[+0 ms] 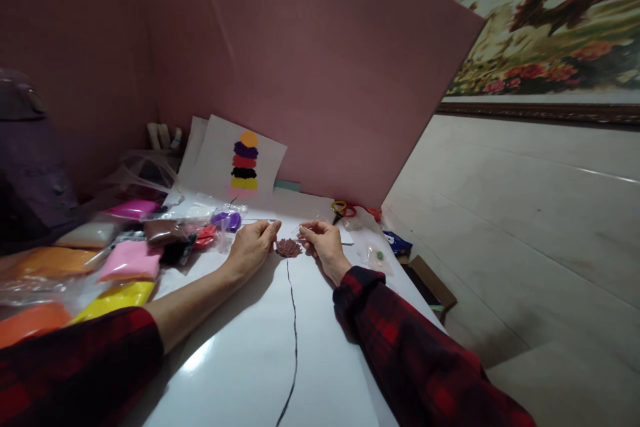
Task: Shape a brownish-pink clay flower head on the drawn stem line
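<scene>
A brown, ruffled clump, apparently clay, lies on the white sheet between my two hands. From its lower edge a thin, wavy black strand runs down the sheet towards me. My left hand is just left of the clump, thumb and forefinger pinched together; whatever is between them is too small to make out. On the other side, my right hand is also closed in a pinch near the clump's upper right. Thin pale lines show by its fingertips, but I cannot tell what they are.
Bags of coloured clay, among them a pink bag and a yellow bag, crowd the left. Scissors lie beyond my right hand. A paper with coloured patches leans against the pink panel. A cardboard box stands right.
</scene>
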Tool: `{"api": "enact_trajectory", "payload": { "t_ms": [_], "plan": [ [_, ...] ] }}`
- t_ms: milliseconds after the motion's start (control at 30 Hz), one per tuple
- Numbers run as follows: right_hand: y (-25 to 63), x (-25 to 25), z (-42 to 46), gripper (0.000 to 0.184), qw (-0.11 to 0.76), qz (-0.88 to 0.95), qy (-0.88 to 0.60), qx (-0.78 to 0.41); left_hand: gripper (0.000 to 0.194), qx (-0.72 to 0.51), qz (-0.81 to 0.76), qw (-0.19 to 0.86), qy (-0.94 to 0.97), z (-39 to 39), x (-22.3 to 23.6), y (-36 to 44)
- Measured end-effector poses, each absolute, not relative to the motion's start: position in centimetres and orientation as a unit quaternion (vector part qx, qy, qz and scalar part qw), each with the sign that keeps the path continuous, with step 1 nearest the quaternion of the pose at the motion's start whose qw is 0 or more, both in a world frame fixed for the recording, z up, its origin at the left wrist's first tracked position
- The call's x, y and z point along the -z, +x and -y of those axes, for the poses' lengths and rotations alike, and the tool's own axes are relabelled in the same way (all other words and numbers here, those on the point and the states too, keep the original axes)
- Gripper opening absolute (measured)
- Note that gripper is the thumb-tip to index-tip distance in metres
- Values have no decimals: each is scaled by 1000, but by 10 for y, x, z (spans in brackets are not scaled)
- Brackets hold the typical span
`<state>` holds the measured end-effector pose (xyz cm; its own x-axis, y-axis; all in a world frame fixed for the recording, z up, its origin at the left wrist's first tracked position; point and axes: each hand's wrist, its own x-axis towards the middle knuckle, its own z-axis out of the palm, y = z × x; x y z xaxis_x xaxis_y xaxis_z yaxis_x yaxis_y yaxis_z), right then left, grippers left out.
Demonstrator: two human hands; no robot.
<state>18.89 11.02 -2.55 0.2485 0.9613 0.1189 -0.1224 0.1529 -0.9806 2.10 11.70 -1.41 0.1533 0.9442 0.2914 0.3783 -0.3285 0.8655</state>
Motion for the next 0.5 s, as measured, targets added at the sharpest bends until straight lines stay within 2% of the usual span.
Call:
{"api": "enact_trajectory", "payload": {
  "t_ms": [500],
  "plan": [
    [188, 29, -111, 21, 625, 453, -464, -435, 45, -440, -481, 320, 687, -118, 16, 21]
  ]
}}
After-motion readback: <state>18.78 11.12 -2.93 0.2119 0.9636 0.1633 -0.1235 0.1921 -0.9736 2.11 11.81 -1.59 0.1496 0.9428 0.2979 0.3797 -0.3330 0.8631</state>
